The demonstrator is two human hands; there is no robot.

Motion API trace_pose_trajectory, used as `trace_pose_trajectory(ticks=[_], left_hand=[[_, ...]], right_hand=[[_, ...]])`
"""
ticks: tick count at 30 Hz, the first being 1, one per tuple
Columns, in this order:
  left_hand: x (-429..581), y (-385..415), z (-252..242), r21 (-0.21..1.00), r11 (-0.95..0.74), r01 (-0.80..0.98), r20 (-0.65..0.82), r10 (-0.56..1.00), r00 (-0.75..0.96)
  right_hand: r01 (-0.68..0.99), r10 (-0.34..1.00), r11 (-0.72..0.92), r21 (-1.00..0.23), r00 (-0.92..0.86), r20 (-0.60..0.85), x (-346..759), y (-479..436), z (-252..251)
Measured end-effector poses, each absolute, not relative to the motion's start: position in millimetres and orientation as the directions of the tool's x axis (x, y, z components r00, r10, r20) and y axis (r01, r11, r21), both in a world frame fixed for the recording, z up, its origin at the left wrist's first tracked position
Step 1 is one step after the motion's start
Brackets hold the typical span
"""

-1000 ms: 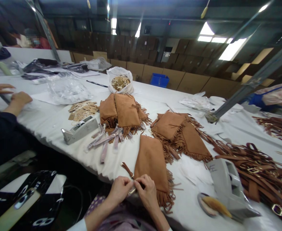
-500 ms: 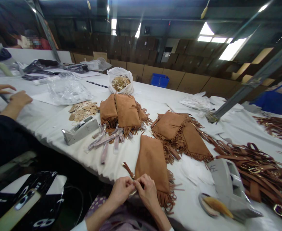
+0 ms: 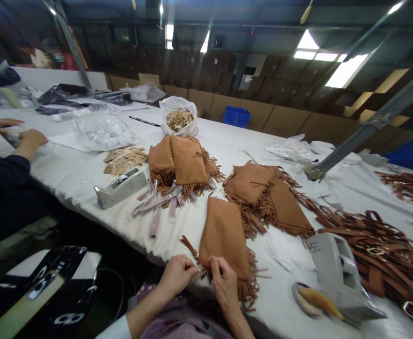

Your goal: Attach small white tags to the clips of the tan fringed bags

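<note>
A tan suede bag [image 3: 224, 235] with a fringed edge lies at the table's front edge, before me. My left hand [image 3: 178, 278] is closed in a pinch on a small piece of clear plastic [image 3: 198, 272] at the bag's near side. Close by, my right hand [image 3: 226, 285] rests against the bag with thumb and fingers pinched together; what they hold, if anything, is hidden. A brown zipper pull [image 3: 188, 246] sticks out to the left of the bag. Two piles of similar bags, a left pile [image 3: 190, 162] and a right pile [image 3: 254, 183], lie beyond it.
A grey tape dispenser [image 3: 121, 188] stands at left, another tape dispenser [image 3: 333, 263] at right. Brown straps [image 3: 379, 254] with buckles heap up at far right. Paper tags [image 3: 123, 160] lie near a white bag [image 3: 192, 127] of tags. A co-worker's hand [image 3: 33, 138] is at left.
My hands have drawn apart; they were pinched together before. The right one has shifted right onto the bag. Clear plastic now shows at my left fingertips. The view has shifted slightly.
</note>
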State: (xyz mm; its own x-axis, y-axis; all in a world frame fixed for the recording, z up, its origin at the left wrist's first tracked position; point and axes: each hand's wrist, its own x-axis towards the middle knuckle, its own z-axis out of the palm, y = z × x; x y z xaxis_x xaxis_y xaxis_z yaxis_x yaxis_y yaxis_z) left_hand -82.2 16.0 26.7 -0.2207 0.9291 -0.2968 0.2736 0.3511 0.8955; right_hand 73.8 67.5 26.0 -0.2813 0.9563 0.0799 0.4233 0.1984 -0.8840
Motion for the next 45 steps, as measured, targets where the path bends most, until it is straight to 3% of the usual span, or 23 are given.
trace_pose_trajectory(ticks=[3, 6, 11, 16, 20, 22, 27, 31, 35, 40, 42, 45], left_hand=[[-91, 21, 34, 0.914, 0.351, 0.205, -0.325, 0.934, -0.149], [-96, 25, 35, 0.931, 0.324, 0.167, -0.316, 0.946, -0.073], [-99, 27, 34, 0.946, 0.304, 0.113, -0.305, 0.952, -0.013], [-113, 12, 40, 0.944, 0.313, 0.107, -0.309, 0.950, -0.053], [-122, -19, 40, 0.888, 0.459, -0.003, -0.445, 0.861, 0.245], [-129, -39, 38, 0.847, 0.525, -0.084, -0.479, 0.822, 0.309], [-167, -97, 31, 0.773, 0.616, -0.154, -0.563, 0.777, 0.282], [-197, -123, 28, 0.743, 0.669, -0.022, -0.655, 0.732, 0.187], [-193, -94, 37, 0.821, 0.504, 0.268, -0.488, 0.863, -0.128], [-149, -33, 59, 0.889, 0.289, 0.354, -0.274, 0.957, -0.093], [-133, -19, 57, 0.916, 0.299, 0.268, -0.302, 0.953, -0.033], [-117, -11, 42, 0.900, 0.433, -0.039, -0.429, 0.900, 0.080]], right_hand=[[0.354, 0.964, -0.083, -0.932, -0.209, -0.165, 83, 47, 18], [0.212, 0.840, -0.375, -0.903, -0.333, -0.427, 80, 29, 6], [-0.090, 0.697, -0.638, -0.765, -0.490, -0.524, 57, 27, 12], [-0.108, 0.690, -0.672, -0.733, -0.451, -0.566, 46, 36, 24], [-0.112, 0.698, -0.671, -0.733, -0.427, -0.574, 44, 38, 23], [-0.129, 0.719, -0.660, -0.740, -0.394, -0.573, 43, 37, 23], [-0.141, 0.745, -0.648, -0.748, -0.320, -0.585, 36, 35, 20], [-0.124, 0.724, -0.672, -0.730, -0.315, -0.613, 32, 35, 18], [-0.138, 0.696, -0.705, -0.696, -0.323, -0.641, 32, 38, 24], [-0.150, 0.666, -0.735, -0.661, -0.344, -0.662, 33, 39, 31], [-0.163, 0.668, -0.734, -0.659, -0.346, -0.658, 33, 39, 31], [-0.165, 0.668, -0.731, -0.662, -0.367, -0.647, 33, 40, 31]])
